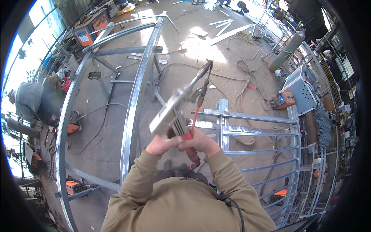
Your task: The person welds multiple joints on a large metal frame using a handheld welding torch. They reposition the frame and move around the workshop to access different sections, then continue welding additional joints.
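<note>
In front of my chest both hands meet around a long grey metal tool with a red handle (pixel 188 144); its kind is unclear. The tool's pale slotted body (pixel 166 118) is smeared by motion and tapers up to a dark tip. Beside it runs a thin orange rod or hose (pixel 196 118). My right hand (pixel 204 142) is closed round the red handle, just below this orange part. My left hand (pixel 159 144) closes under the pale body, its thumb reaching the handle; its other fingers are partly hidden. A ribbed red piece (pixel 193 156) hangs below the hands.
A tall metal frame (pixel 135 104) of square tubes stands at left. A barred metal panel (pixel 262 152) lies at right. Cables and hoses (pixel 243 73) cross the floor. Another person (pixel 31 100) bends over at far left. Orange welding machines (pixel 284 100) and a gas cylinder (pixel 286 50) stand around.
</note>
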`<state>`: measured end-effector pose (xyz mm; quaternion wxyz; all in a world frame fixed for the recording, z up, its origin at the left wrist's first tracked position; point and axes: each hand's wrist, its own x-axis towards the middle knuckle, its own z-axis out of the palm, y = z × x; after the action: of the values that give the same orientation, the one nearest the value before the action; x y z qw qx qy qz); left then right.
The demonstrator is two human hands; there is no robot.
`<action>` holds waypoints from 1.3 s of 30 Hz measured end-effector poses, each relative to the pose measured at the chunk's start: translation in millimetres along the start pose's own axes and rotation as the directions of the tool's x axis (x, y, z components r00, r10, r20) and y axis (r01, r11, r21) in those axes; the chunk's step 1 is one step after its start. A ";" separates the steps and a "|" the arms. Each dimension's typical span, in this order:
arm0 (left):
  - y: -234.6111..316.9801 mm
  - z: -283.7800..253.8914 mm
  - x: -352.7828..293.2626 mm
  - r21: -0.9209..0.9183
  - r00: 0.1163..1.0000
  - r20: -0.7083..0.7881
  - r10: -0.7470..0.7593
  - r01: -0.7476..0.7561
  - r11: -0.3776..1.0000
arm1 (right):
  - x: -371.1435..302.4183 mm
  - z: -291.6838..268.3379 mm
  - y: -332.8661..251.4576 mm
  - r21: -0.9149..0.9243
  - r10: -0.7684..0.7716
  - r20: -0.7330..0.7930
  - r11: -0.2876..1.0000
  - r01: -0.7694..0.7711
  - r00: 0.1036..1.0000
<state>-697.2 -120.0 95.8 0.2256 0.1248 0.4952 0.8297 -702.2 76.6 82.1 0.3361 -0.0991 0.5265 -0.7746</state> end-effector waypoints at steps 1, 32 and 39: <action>6.4 1.7 -3.2 0.132 0.999 0.015 -0.029 0.027 0.991 | -3.7 1.0 10.7 0.051 0.007 0.094 0.999 -0.012 0.996; -96.8 -215.6 -26.5 0.807 0.735 -0.582 0.350 0.576 0.132 | 7.3 -33.6 174.5 -0.714 -0.387 -0.587 0.662 -0.229 0.711; -120.8 -301.3 -7.5 0.574 0.559 -0.806 0.195 0.818 0.031 | 5.2 -84.5 214.5 -0.617 -0.209 -0.618 0.727 -0.302 0.758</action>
<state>-790.1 -305.0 -154.3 0.0758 -0.2325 0.9547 0.1695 -659.7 89.5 -144.1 0.0916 0.0735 0.8587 -0.4989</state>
